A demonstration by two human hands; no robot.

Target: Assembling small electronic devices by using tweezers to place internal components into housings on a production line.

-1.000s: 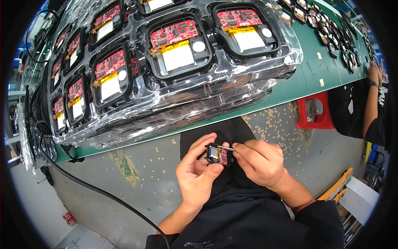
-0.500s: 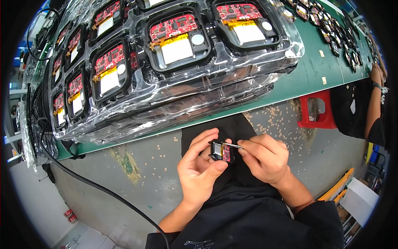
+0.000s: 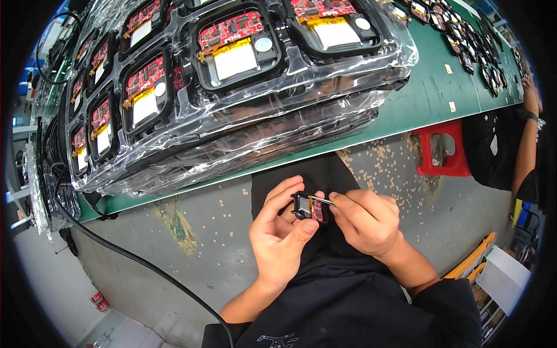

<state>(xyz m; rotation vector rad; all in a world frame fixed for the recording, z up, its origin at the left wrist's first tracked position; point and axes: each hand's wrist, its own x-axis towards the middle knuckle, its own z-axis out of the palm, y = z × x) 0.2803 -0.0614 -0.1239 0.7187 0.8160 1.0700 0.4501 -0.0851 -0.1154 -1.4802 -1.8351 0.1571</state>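
My left hand (image 3: pixel 281 232) pinches a small black holder with a red circuit board (image 3: pixel 311 207) over my lap, below the table edge. My right hand (image 3: pixel 365 220) grips thin metal tweezers (image 3: pixel 322 200) whose tip touches the top of that board. On the green table (image 3: pixel 429 98) above lie stacked clear plastic trays (image 3: pixel 232 87). Each black pocket in them carries a red board, a yellow strip and a pale flat cell.
Another person's arm (image 3: pixel 529 133) in dark clothing reaches onto the table at the far right, near rows of small boards (image 3: pixel 464 40). A red stool (image 3: pixel 442 152) stands under the table. A black cable (image 3: pixel 133 261) runs across the grey floor at left.
My hands with the small board have stayed together over my lap. The view has tipped, so the trays sit slightly higher in the picture.
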